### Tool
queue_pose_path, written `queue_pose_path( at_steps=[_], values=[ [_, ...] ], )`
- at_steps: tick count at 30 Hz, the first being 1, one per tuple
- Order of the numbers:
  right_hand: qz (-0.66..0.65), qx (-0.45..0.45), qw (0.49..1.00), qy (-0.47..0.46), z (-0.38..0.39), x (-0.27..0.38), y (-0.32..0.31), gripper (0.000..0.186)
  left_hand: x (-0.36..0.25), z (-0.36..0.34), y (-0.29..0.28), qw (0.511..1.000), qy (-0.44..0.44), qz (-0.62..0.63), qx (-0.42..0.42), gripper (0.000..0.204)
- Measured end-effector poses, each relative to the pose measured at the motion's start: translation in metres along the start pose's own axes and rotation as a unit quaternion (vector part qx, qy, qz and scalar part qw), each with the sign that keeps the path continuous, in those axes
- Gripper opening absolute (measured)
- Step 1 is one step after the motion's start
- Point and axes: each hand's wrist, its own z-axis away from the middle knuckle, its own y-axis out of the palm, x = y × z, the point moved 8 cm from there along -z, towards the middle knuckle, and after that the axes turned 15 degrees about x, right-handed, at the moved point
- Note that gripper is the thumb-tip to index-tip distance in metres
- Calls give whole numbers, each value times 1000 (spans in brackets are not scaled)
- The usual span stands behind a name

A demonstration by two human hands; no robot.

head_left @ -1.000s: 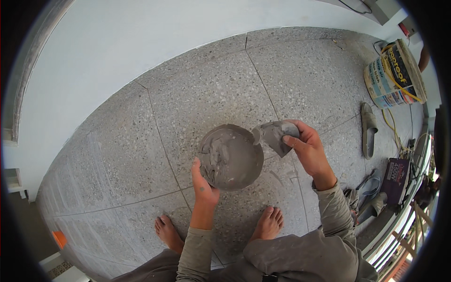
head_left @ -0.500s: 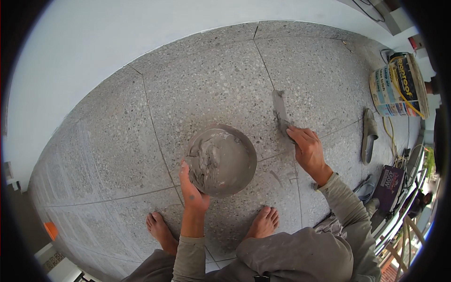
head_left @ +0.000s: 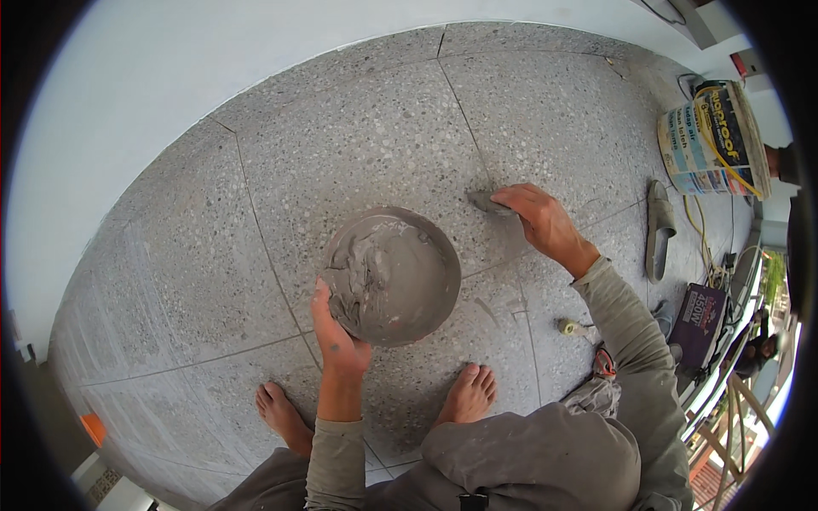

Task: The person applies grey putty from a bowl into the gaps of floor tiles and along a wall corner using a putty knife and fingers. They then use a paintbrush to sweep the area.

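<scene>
My left hand [head_left: 342,342] grips the near left side of a round bowl [head_left: 454,274], thumb along the rim, fingers partly hidden beneath. Wet grey cement-like paste [head_left: 392,271] fills it, lumpy on the left and smoother on the right. Ahead and to the right, my right hand [head_left: 550,223] is closed around a putty knife [head_left: 489,203] coated in the same grey. Its blade looks foreshortened and points left, low over a joint [head_left: 468,115] between the speckled floor tiles. Whether the blade touches the floor, I cannot tell.
A white wall [head_left: 213,60] borders the floor ahead and left. At the right are a paint bucket [head_left: 682,140] with a yellow cord, a slipper [head_left: 658,243] and a purple box [head_left: 700,315]. A small yellowish object [head_left: 567,325] lies near my right forearm. My bare feet stand behind the bowl.
My right hand has moved forward and slightly left, turning the putty knife so its blade now shows shortened. The left hand still holds the bowl; the whole view has shifted slightly.
</scene>
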Motion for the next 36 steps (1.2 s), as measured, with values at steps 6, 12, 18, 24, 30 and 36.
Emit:
queue_pose_path(
  at_steps=[6,12,18,24,30,36],
  values=[
    [-99,69,991,57,72,27,29,45,-4,4,-10,1000,7,0,8,58],
    [-60,-201,968,135,19,-18,-11,40,-11,5,3,1000,-6,-4,-10,57],
    [-39,-276,954,115,-88,-83,-44,34,-15,-2,2,1000,15,-22,3,57],
    [202,-168,957,124,-89,-9,17,42,-16,-4,-3,1000,12,-16,-19,57],
    [2,-142,975,168,-64,8,-4,35,-22,-6,-12,999,25,-17,-41,57],
    [27,-240,968,64,-140,-104,-64,33,-19,-19,6,1000,11,-3,-9,57]
  ],
)
